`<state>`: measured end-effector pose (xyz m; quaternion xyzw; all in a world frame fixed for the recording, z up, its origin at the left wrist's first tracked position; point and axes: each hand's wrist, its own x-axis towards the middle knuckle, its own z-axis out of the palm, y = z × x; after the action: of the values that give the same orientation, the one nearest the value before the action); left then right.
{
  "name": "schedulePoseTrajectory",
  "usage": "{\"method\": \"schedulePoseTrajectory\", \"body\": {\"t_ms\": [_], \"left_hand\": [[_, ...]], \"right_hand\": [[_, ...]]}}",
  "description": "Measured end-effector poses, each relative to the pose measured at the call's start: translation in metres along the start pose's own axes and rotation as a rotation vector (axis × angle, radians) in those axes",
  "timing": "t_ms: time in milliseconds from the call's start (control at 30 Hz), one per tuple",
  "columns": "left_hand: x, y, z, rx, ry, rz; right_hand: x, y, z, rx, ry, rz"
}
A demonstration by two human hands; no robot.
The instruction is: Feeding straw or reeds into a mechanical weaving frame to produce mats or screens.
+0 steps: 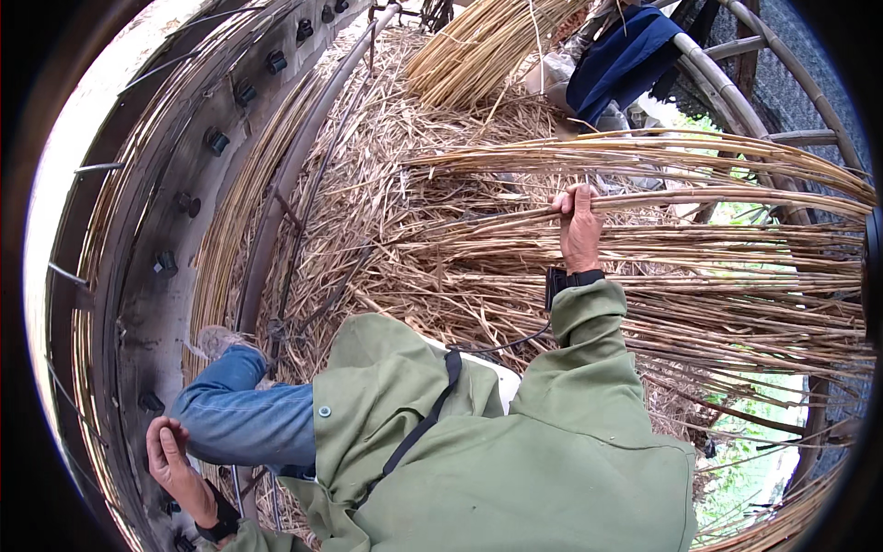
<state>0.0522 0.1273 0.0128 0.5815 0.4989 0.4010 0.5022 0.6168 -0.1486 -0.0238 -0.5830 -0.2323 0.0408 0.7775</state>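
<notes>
My right hand [579,235] is closed around a few long, thin reed stalks [690,196]. They stretch sideways above a loose layer of similar reeds [736,267] on my right. My left hand [175,465] is at the lower left, fingers curled together beside a long grey beam [152,322] fitted with a row of black spool-like pieces [216,141]. Whatever may be between those fingers is too small to make out. Upright reeds [225,221] stand packed along the beam's inner side.
Broken straw [395,120] covers the ground ahead. A metal pipe [313,138] runs alongside the beam, close to my bent left leg [248,409]. Farther off are a thick reed bundle [487,46], a dark blue cloth [625,60] and curved poles [727,87].
</notes>
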Motion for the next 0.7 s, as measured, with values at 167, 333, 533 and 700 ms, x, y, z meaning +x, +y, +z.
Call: {"method": "schedulePoseTrajectory", "body": {"t_ms": [167,333,533,700], "left_hand": [[0.001,0.007,0.021,-0.031,-0.058,0.030],[0.000,0.031,0.037,-0.002,-0.170,0.179],[0.018,0.046,0.071,-0.012,-0.397,0.280],[0.006,0.042,0.070,-0.150,-0.319,0.439]], "right_hand": [[-0.013,0.007,0.056,-0.132,-0.142,-0.003],[-0.032,0.024,0.162,-0.049,-0.408,-0.008],[-0.085,0.083,0.255,-0.287,-0.725,-0.279],[-0.189,0.094,0.326,-0.213,-1.221,-0.163]]}}
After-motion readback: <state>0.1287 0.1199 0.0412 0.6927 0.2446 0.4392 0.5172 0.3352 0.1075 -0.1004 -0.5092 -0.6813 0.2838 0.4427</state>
